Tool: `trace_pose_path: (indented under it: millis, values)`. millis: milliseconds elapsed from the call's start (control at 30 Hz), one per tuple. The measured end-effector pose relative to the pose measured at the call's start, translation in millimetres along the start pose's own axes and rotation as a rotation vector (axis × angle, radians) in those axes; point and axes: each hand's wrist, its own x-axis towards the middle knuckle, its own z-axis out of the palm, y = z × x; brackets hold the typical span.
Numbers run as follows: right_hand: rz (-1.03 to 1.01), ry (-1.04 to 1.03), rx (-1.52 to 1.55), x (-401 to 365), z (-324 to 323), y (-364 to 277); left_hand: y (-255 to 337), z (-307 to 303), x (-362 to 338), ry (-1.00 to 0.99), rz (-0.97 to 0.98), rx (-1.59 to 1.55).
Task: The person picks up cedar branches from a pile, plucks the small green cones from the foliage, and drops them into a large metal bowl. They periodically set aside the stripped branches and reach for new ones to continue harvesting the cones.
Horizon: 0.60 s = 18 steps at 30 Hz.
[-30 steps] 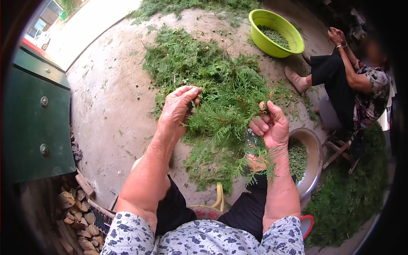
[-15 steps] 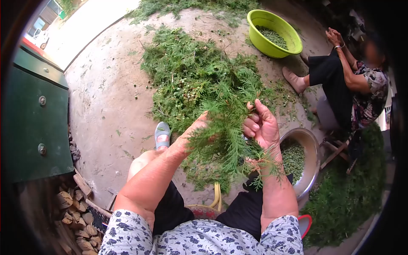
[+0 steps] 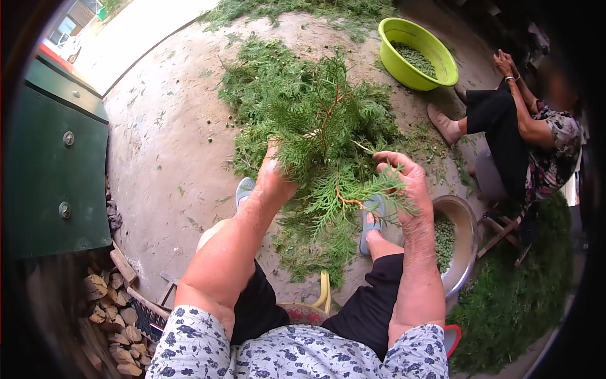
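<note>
My left hand [image 3: 273,177] grips a leafy green conifer branch [image 3: 319,126] and holds it up over the ground, its brown stem pointing away from me. My right hand [image 3: 404,180] reaches into the lower sprigs of the same branch, fingers spread around a small twig. Under the branch lies a large heap of cut green sprigs [image 3: 278,82]. A metal bowl [image 3: 467,234] with small green seeds stands right beside my right forearm.
Another person [image 3: 524,132] sits at the right, hands raised, near a lime-green basin [image 3: 413,72] holding more green seeds. A green metal box [image 3: 50,164] stands at left, stacked firewood [image 3: 110,309] below it. More greenery [image 3: 511,303] lies at right. My slippered feet [image 3: 243,189] rest on the concrete.
My left hand has lifted the branch up and away, turning it upright. My right hand has loosened from a closed grip to spread fingers on a lower twig.
</note>
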Motion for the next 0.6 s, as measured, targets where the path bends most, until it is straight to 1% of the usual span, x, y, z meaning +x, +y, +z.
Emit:
trace_pose_path:
  millis: [67, 100, 133, 167, 200, 233, 267, 333, 367, 400, 467, 500, 533, 600]
  values:
    - [-0.042, -0.144, -0.174, -3, 8, 6, 4, -3, 1, 0.014, -0.138, -0.015]
    - [-0.133, -0.162, -0.348, -3, 13, 10, 2, 3, 10, 0.243, -0.58, 0.173]
    - [-0.173, -0.194, -0.429, -4, 19, 12, 7, 3, 8, 0.243, -0.58, 0.173]
    - [-0.196, -0.189, -0.531, -6, 26, 14, 43, 9, 14, 0.318, -0.638, -0.231]
    - [-0.217, -0.183, -0.632, -7, 33, 17, 62, 13, 16, 0.387, -0.68, -0.639]
    - [-0.334, -0.142, -0.697, -7, 38, 25, 22, 3, 10, 0.48, -0.83, -0.951]
    - [-0.331, -0.141, -0.695, -7, 42, 27, 19, 2, 6, 0.48, -0.833, -0.95]
    - [-0.36, -0.162, -0.859, -7, 46, 28, 15, 0, -1, 0.267, -0.527, -1.038]
    - [-0.433, -0.158, -0.827, -5, 45, 34, 24, 2, 2, 0.259, -0.554, -1.03]
    - [-0.423, -0.164, -0.825, -5, 46, 36, 27, 4, 3, 0.268, -0.563, -1.03]
    - [-0.376, -0.168, -0.698, -3, 48, 37, 31, 9, 7, 0.305, -0.635, -0.984]
    - [-0.388, -0.158, -0.699, -4, 51, 36, 41, 10, 8, 0.317, -0.704, -0.913]
    - [-0.384, -0.161, -0.699, -4, 51, 35, 39, 11, 6, 0.32, -0.706, -0.913]
    - [-0.292, -0.157, -0.821, -4, 53, 34, 42, 15, 4, 0.413, -0.684, -0.895]
